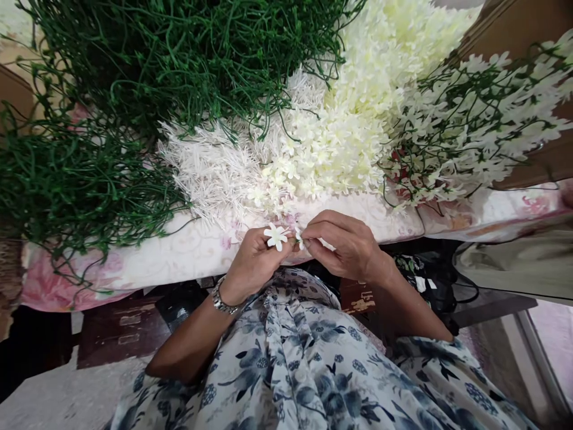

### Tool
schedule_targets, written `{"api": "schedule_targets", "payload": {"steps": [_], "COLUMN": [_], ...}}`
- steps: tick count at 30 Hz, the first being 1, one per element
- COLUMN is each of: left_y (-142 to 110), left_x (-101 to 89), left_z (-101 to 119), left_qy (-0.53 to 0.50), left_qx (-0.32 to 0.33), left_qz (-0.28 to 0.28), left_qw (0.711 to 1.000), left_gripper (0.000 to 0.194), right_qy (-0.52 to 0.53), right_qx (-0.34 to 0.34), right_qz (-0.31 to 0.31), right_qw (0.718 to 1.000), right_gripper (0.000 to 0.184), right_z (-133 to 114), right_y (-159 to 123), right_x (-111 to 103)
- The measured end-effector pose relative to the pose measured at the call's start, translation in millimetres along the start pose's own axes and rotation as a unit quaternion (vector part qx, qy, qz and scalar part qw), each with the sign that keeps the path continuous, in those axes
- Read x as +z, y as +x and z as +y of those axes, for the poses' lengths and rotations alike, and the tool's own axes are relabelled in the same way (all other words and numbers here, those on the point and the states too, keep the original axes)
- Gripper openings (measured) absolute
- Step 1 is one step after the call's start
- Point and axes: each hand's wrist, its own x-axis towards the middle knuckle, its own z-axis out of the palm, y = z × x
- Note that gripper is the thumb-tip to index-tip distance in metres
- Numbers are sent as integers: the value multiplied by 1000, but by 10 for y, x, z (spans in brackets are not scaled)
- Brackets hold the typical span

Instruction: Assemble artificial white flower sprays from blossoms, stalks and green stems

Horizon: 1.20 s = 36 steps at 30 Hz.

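My left hand [253, 260] is closed in a pinch on a small white artificial flower [276, 236], held up at the table's front edge. My right hand [344, 242] is closed too, its fingertips pinching a thin white plastic stamen piece [326, 243] right beside the flower. The two hands nearly touch at the fingertips. A metal watch band [222, 301] sits on my left wrist. Just beyond the hands lie a heap of white plastic stamens [210, 167] and a heap of cream flower petals [349, 131].
A floral cloth [147, 260] covers the table. Tangled green plastic stems [134, 89] fill the left and back. Assembled white flower sprays on green stems [474, 119] lie at the right. My blue-flowered clothing [304, 364] fills the foreground. Dark clutter sits under the table.
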Motion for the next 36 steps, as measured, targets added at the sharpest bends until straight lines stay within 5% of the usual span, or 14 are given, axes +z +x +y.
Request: {"api": "schedule_targets", "payload": {"steps": [12,14,19,21,23,25,27,32,36], "left_y": [16,-5,-88,-117,-135,-145,-156,-218,-278], "left_x": [-25,-37,-35,-36,-52,-84,-127,-242,-299], "left_z": [-33,26,152,140,91,31,-11,17,76], "left_qy": [37,36,-8,-11,7,42,75,124,165], "left_qx": [-10,-39,-27,-14,-19,-34,-37,19,55], "left_qz": [17,-16,-54,-39,-28,-39,-45,3,67], "left_qw": [999,998,998,999,999,998,996,992,983], "left_gripper": [15,11,60,54,40,30,25,20,17], "right_qy": [79,74,19,-83,-211,-315,-375,-411,-406], "right_qx": [45,47,70,67,139,191,177,253,229], "right_qz": [1,13,130,222,300,324,314,288,280], "right_qw": [996,996,989,969,920,871,854,828,839], "right_gripper": [13,12,11,15,15,12,8,23,30], "right_z": [51,33,158,347,591,821,970,927,733], "right_y": [-23,-19,-85,-170,-279,-392,-488,-605,-564], "right_x": [107,15,-552,-864,-1158,-1380,-1499,-1452,-1310]}}
